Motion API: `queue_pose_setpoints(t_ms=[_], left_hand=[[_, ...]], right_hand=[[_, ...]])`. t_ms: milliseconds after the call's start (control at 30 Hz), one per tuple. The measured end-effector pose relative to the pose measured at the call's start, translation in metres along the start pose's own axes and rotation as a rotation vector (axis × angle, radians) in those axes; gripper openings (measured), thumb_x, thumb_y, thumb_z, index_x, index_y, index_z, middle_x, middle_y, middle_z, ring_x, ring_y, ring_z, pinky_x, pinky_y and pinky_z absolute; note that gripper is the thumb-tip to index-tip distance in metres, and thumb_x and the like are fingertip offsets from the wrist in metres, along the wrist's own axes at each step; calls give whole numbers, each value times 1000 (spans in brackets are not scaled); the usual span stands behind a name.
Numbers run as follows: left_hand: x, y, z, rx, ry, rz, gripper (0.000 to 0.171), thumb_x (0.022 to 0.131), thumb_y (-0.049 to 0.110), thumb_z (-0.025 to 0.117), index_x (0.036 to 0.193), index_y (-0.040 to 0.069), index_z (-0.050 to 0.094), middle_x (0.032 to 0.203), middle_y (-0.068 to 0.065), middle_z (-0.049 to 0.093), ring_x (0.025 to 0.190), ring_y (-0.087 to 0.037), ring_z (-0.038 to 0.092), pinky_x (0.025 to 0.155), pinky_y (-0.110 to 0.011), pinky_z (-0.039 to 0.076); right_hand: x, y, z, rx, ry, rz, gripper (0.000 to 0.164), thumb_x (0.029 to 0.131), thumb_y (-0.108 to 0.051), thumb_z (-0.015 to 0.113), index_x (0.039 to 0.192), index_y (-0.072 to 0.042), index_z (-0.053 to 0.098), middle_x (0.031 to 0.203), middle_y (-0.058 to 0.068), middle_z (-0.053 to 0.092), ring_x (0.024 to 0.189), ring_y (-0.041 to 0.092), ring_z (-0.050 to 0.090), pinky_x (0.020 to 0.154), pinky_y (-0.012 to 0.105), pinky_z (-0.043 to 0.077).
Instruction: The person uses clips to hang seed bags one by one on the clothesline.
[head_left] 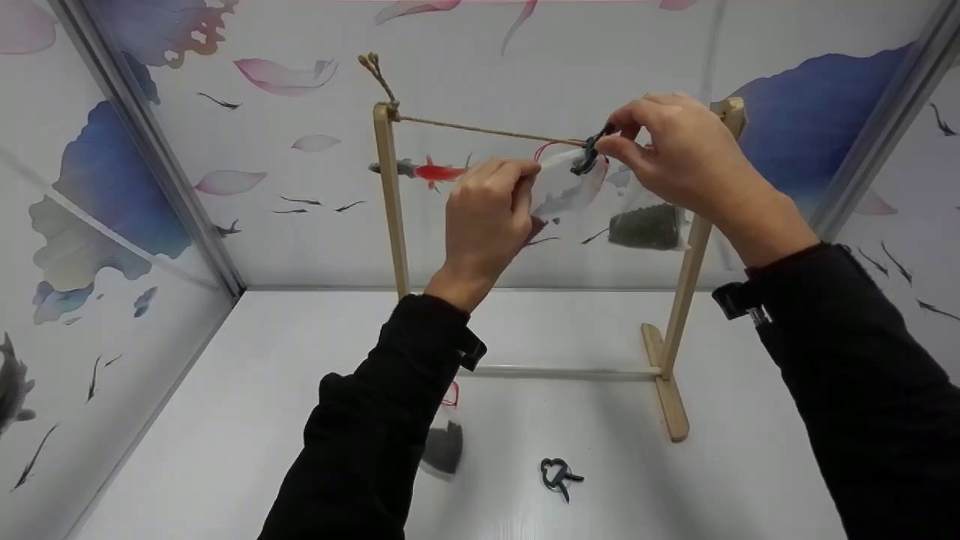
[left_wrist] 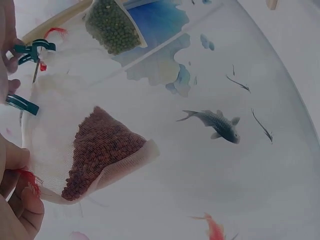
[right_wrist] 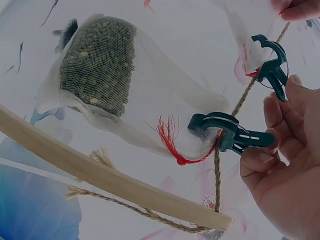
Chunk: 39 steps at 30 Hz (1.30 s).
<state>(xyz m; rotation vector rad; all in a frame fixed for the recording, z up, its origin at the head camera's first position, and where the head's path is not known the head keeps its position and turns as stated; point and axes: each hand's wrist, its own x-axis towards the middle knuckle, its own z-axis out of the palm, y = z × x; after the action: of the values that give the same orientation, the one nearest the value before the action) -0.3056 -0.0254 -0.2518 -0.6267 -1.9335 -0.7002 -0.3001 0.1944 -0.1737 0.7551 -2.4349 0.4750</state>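
Below the rope, the left hand pinches a corner of the bag of reddish beans, whose top edge slants rightward up to the rope; nearer that upper end, the right hand pinches a green clip on the rope.

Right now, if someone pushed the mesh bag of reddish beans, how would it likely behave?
The mesh bag would probably flop and fold: its thin netting is creased. The reddish beans may shift as a loose weight, since they gather at one end. Slipping seems less likely with the left hand pinching a corner.
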Motion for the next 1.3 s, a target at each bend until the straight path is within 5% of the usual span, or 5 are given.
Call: queue_pose_setpoints(t_ms=[367,767,1300], left_hand=[[-1,1,-2,5,-29,-31,15,98,10,65,103,5,78,99,-7,75,93,-23,69,88,-34,52],[-5,-4,-1,3,-149,-112,12,97,5,66,104,6,75,98,-5,75,90,-19,69,80,-31,54],[-29,-16,-3,11,-203,-137,19,95,16,70,111,6,72,100,-8,73,90,-23,68,76,-38,54]], right_hand=[[-5,-5,-1,-82,-21,-41,49,103,-34,60,138,0,59,100,16,69,83,35,59,72,49,45],[-14,1,6,-117,106,-166,41,99,-27,69,131,-1,65,94,16,67,76,32,59,67,45,47],[-36,16,28,53,305,-378,25,93,-5,73,117,-4,73,102,13,68,90,33,51,76,42,36]])
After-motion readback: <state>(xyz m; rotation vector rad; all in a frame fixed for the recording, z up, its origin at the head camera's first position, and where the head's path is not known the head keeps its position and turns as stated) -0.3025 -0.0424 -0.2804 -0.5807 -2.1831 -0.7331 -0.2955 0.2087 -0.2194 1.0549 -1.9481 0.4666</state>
